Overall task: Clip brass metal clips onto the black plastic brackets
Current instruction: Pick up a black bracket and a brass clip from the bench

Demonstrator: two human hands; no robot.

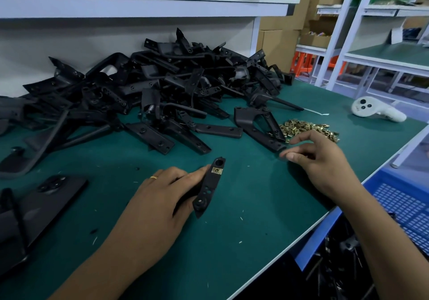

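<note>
A long, flat black plastic bracket (210,187) with several round holes is being held by the left hand (160,201), whose fingers are being curled round its left edge while the index fingertip is being pressed near its upper end. A small square brass metal clip (217,171) is being shown already seated on that bracket, just below the large round hole at its far tip. The bracket is being kept tilted, its lower end nearer the camera, above the green felt-covered worktable (255,206). A thin gold ring (153,177) is being worn on one finger of the left hand.

The right hand (325,162) is being held just above the table, near the front edge of a loose heap of brass metal clips (306,129). Its fingers are being kept loosely bent and spread, with nothing gripped between them.

A large tangled pile of black plastic brackets (151,90) is being shown across the back and left of the table, and its nearest piece is being seen lying against the clip heap. A white handheld controller (376,110) is being seen lying further right on the table. A blue perforated plastic crate (404,209) is being seen beyond the table's right edge.
</note>
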